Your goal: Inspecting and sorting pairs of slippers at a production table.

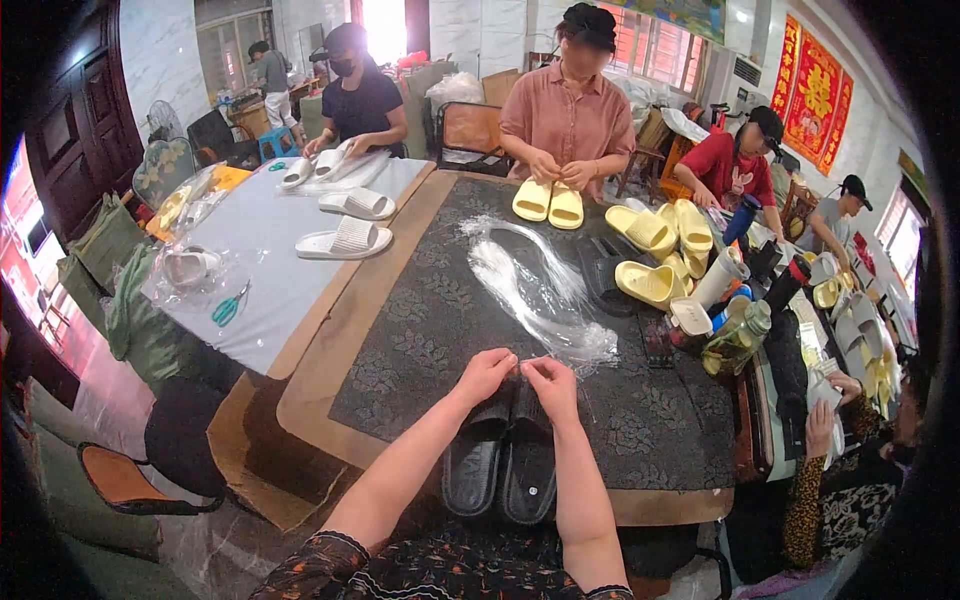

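Observation:
A pair of black slide slippers (474, 468) lies side by side at the near edge of the table, heels toward me. Over their toe ends, my left hand (488, 376) is closed in a pinch. My right hand (551, 388) pinches close beside it, the fingertips of both hands almost meeting between the two toes. Whatever the fingertips hold is too small to make out. Just beyond my hands, crumpled clear plastic bags (525, 290) are spread on the dark patterned table cover (400, 350).
Yellow slippers (648, 284) and more black slippers (604, 275) lie right of the bags, beside jars and bottles (738, 335). Opposite, a person (568, 110) handles yellow slippers. On the left table are white slippers (345, 240) and scissors (230, 305). Other people work around the tables.

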